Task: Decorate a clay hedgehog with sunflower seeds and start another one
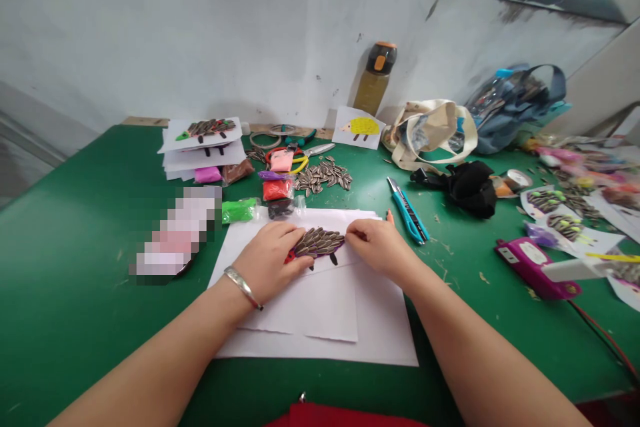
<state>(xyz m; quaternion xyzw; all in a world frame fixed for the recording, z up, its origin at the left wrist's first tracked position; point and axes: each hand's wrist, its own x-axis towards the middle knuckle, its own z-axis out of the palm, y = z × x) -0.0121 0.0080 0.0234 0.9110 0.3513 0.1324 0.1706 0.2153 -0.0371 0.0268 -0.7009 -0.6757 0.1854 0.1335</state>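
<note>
Green table (75,233) (seeds (325,175) loosely piled) beside a scuffed white wall (175,33).

Seeds (325,177) lie behind papers (385,333), a bottle (373,85) seemingly against the wall (200,33).

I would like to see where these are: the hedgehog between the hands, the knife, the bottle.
Hedgehog (320,241), head view: its seed-covered back.
Knife (408,212), head view: its blue handle.
Bottle (372,88), head view: its tinted body.

Orange-lidded bottle (373,88) near white wall (200,33); cream tote bag (431,125) beside blue bag (517,110).
</note>
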